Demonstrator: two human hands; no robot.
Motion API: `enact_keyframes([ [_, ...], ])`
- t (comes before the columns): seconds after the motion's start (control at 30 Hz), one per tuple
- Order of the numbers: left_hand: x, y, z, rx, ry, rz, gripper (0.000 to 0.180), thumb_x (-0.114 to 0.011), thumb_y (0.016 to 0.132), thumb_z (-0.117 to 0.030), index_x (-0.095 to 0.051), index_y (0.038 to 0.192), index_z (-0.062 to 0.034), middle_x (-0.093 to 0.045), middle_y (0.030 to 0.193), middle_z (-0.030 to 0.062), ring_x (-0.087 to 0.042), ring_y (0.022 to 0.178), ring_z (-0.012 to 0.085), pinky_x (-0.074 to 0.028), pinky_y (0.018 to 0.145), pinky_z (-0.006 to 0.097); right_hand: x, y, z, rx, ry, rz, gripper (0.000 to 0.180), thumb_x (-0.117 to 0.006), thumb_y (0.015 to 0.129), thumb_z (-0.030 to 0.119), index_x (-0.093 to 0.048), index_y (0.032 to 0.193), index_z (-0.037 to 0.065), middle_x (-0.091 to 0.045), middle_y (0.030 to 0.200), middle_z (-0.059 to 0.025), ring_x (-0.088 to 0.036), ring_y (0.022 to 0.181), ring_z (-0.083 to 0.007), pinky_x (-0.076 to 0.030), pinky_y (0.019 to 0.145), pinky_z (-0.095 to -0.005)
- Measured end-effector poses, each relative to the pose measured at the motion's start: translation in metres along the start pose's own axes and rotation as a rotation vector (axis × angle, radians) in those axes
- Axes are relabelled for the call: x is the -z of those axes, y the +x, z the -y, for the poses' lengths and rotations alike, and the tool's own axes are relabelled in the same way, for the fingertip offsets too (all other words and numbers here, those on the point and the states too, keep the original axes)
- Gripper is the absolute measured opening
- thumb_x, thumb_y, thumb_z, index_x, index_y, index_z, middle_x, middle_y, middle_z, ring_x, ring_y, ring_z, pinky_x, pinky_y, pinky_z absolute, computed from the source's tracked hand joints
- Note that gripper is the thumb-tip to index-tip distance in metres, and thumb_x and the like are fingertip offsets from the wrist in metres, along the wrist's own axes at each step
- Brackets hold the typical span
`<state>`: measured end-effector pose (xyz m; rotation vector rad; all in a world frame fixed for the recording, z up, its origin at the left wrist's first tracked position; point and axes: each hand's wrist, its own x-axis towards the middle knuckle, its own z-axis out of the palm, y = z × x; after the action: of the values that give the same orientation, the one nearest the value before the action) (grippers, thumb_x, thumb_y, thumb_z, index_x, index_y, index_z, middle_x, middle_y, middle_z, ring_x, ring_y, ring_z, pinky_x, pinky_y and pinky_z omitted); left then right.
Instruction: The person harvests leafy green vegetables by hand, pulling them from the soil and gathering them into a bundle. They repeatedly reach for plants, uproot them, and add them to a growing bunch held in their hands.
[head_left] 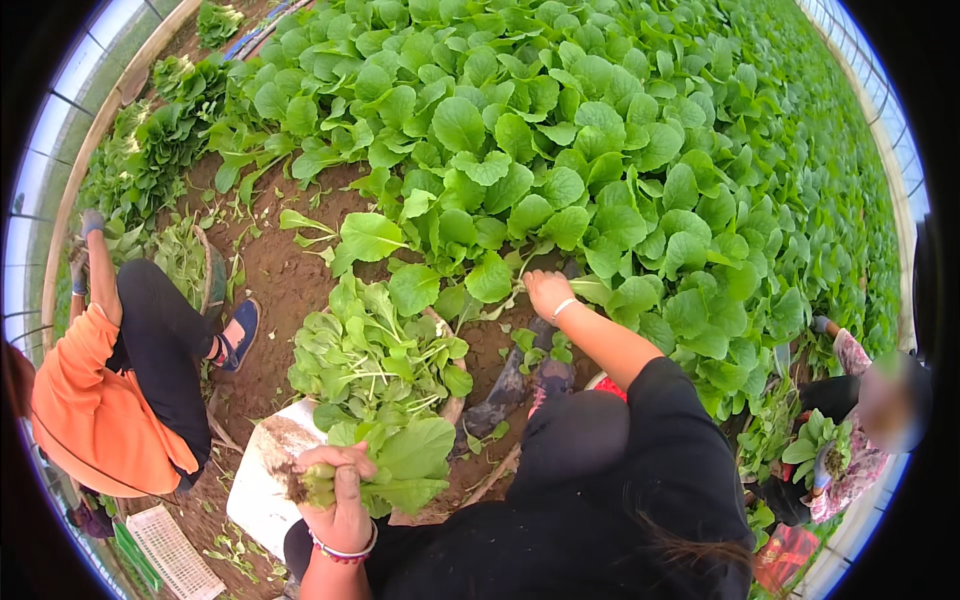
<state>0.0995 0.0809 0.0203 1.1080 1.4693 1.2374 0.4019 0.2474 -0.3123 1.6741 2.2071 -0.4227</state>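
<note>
My left hand [343,500] is closed around a bunch of leafy greens [410,465], its soil-covered roots sticking out to the left. The bunch is held low over a white block or box [262,490]. My right hand [548,293] reaches out to the near edge of a dense bed of leafy greens [560,130]. Its fingers are closed at the base of a plant there; leaves partly cover the grip. Between my hands and to the left, picked greens [365,355] are heaped in a basket whose rim [455,405] shows on the right side.
At left sits a co-worker in an orange top [105,400], beside a basket of greens [212,275]. Another co-worker in a floral sleeve [860,470] holds greens at right. A white plastic crate [170,550] lies lower left. Bare soil [265,235] borders the bed.
</note>
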Motion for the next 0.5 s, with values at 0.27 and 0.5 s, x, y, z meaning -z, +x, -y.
enact_keyframes([
  [0.27,0.003,-0.01,-0.004,-0.032,-0.057,0.087,0.008,-0.049,0.089,-0.009,-0.05,0.092,-0.0013,-0.056,0.078,0.0055,-0.054,0.07,0.0123,-0.045,0.076,0.028,0.167,-0.074,0.049,0.422,1.185,-0.084,0.029,-0.052,0.087,0.008,-0.046,0.115,0.002,-0.058,0.102,-0.0107,-0.057,0.091,-0.0182,-0.045,0.079,-0.0291],
  [0.5,-0.003,-0.018,0.002,-0.02,-0.064,0.237,0.015,-0.052,0.088,-0.011,-0.054,0.097,0.0004,-0.06,0.093,0.0065,-0.054,0.072,0.0079,-0.046,0.068,0.021,0.266,-0.107,0.108,0.807,1.535,-0.138,0.031,-0.053,0.089,0.015,-0.048,0.118,0.006,-0.056,0.108,-0.0021,-0.049,0.099,-0.0109,-0.039,0.087,-0.0266],
])
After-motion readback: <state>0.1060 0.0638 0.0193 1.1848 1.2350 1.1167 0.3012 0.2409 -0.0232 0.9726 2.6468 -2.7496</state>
